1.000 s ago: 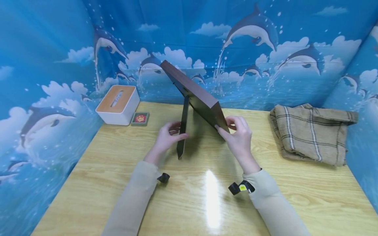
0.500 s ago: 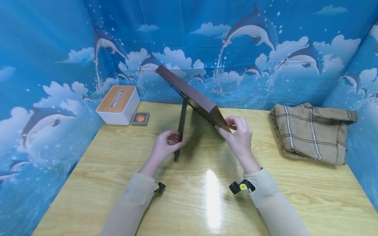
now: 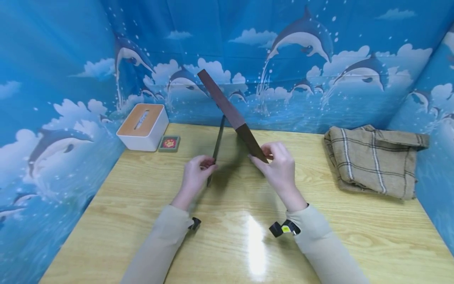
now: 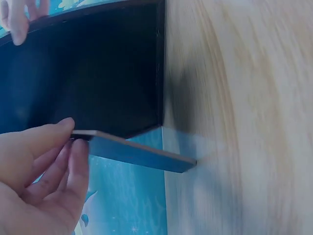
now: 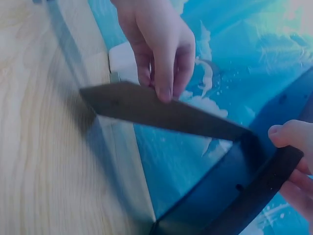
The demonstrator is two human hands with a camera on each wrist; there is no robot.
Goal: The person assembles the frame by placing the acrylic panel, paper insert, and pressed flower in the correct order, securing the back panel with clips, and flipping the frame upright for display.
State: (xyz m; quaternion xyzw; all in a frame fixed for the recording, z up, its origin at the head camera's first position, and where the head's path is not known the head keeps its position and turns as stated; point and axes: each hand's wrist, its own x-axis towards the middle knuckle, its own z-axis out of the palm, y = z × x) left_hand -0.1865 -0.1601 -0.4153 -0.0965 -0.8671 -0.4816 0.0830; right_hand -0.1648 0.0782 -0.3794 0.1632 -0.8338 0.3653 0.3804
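A dark brown picture frame (image 3: 221, 100) leans on the table with its black back (image 4: 107, 68) toward the left. From that back a flat easel leg (image 3: 218, 138) folds out, making an upside-down V with the frame. My left hand (image 3: 195, 171) pinches the leg between thumb and fingers, partway down its length. With thumb and fingers my right hand (image 3: 280, 165) grips the frame's near lower edge. In the right wrist view the leg (image 5: 156, 110) tapers toward its joint at the frame. The front of the frame is hidden.
A white tissue box (image 3: 143, 126) with a wooden lid stands at the back left, beside a small green square (image 3: 169, 143) with a red centre. A folded plaid cloth (image 3: 376, 161) lies at the right. Dolphin-printed curtains (image 3: 248, 59) enclose the table (image 3: 124, 221).
The frame has swung round and shows its edge more end-on. My right hand has shifted slightly left with it. My left hand and the leg's lower end have moved left, away from the frame.
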